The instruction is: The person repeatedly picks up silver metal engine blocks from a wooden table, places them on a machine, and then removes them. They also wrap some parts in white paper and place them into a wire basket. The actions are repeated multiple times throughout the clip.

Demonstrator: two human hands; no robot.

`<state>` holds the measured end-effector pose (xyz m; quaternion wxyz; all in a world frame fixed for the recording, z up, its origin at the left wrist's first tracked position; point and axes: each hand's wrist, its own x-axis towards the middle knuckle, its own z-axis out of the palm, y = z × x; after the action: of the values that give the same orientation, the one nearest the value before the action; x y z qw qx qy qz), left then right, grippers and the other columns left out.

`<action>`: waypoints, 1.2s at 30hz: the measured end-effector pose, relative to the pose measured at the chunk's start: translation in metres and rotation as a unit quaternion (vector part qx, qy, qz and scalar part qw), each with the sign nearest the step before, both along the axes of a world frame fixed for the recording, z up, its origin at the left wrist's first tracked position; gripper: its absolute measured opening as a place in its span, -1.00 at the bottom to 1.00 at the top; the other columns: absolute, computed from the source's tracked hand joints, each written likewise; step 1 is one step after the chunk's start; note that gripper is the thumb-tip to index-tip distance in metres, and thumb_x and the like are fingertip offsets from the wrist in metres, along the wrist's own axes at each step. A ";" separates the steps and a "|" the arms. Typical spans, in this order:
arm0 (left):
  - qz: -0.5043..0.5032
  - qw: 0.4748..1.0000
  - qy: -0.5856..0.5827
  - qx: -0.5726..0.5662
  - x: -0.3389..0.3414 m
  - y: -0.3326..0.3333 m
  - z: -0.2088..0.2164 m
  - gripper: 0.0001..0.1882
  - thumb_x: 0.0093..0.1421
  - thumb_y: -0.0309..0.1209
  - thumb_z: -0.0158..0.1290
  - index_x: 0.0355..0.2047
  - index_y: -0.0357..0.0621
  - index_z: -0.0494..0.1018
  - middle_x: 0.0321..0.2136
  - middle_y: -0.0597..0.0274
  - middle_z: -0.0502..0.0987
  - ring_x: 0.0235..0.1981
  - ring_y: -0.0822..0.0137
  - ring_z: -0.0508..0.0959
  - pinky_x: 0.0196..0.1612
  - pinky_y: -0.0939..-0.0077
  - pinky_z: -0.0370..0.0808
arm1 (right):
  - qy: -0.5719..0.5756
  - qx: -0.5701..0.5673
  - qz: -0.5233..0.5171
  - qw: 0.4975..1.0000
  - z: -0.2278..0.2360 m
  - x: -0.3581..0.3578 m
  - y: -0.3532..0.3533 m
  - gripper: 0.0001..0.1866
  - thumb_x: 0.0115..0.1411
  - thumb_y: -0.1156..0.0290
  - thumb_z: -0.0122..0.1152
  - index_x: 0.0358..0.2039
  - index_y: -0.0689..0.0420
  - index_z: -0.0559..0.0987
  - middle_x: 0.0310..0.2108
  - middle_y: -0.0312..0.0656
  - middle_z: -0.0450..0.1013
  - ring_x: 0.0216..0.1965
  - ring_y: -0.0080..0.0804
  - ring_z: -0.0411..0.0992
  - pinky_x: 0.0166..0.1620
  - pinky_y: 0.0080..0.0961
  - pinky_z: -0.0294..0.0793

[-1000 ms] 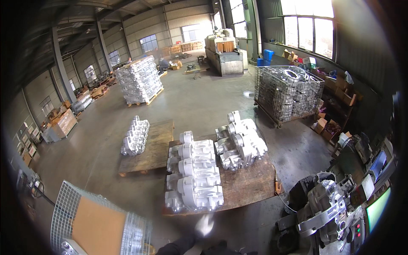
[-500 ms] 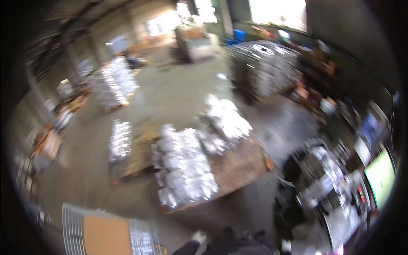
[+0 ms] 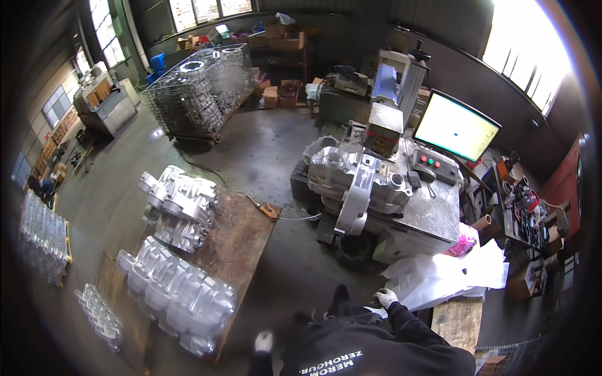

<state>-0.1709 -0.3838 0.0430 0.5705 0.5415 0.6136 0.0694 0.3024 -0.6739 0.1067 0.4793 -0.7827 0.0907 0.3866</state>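
My left hand [image 3: 264, 341], in a white glove, hangs low beside my body near the wooden platform. Its fingers look loosely curled, and nothing shows in them. My right hand [image 3: 385, 297], gloved in white with greyish fingertips, is at the near left edge of a stack of thin white sheets [image 3: 420, 282]. Those fingers are bent; whether they grip a sheet edge is too small to make out. Ahead, a large silvery metal casting [image 3: 354, 185] rests on the workbench under the marking machine's head [image 3: 384, 128], apart from both hands.
Several similar castings [image 3: 179, 291] stand in rows on the wooden platform [image 3: 241, 241] at left. A lit monitor [image 3: 456, 128] and a button box [image 3: 434, 166] are on the workbench [image 3: 433, 213]. An orange-handled tool with a cable [image 3: 268, 211] lies at the platform's corner. A wire cage [image 3: 200, 88] stands behind.
My view has swung to the right, bringing the workbench and monitor toward the middle. The castings on the platform now appear at left. My right hand now shows by the white sheets.
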 end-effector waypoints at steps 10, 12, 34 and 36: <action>-0.041 0.998 0.022 -0.039 -0.016 -0.028 0.002 -0.64 0.15 -0.32 0.12 -0.10 -0.29 0.54 -0.14 0.00 0.61 -0.08 0.18 0.59 0.01 0.38 0.48 | -0.092 -0.262 0.183 0.943 -0.064 -0.056 -0.116 -0.64 0.10 0.17 0.14 -0.24 0.17 0.66 -0.30 -0.06 0.62 -0.18 -0.17 0.58 -0.04 -0.35 0.51; -0.022 0.998 0.028 -0.056 -0.015 -0.021 -0.001 -0.64 0.15 -0.33 0.11 -0.09 -0.31 0.53 -0.15 -0.01 0.61 -0.08 0.18 0.59 0.01 0.37 0.48 | -0.089 -0.260 0.160 0.948 -0.052 -0.052 -0.099 -0.67 0.14 0.22 0.10 -0.28 0.20 0.66 -0.34 -0.08 0.62 -0.25 -0.22 0.59 -0.10 -0.36 0.53; 0.039 0.995 0.021 -0.085 -0.030 -0.029 -0.022 -0.66 0.13 -0.34 0.09 -0.16 -0.34 0.56 -0.19 -0.01 0.62 -0.14 0.24 0.60 0.00 0.43 0.48 | 0.079 -0.040 -0.066 0.994 -0.026 -0.013 -0.022 -0.67 0.15 0.51 0.14 -0.07 0.35 0.50 -0.33 0.03 0.54 -0.38 -0.22 0.58 -0.38 -0.34 0.67; 0.028 0.998 -0.005 -0.048 -0.029 -0.033 -0.020 -0.66 0.13 -0.33 0.09 -0.16 -0.34 0.56 -0.20 -0.01 0.62 -0.15 0.24 0.60 -0.02 0.43 0.48 | 0.071 -0.045 -0.059 0.995 -0.016 -0.016 -0.025 -0.67 0.15 0.52 0.14 -0.07 0.35 0.50 -0.33 0.03 0.53 -0.40 -0.22 0.57 -0.38 -0.34 0.67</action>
<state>-0.2004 -0.4166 0.0230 0.5969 0.4960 0.6279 0.0585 0.2861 -0.6990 0.0905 0.4576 -0.7674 0.1878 0.4080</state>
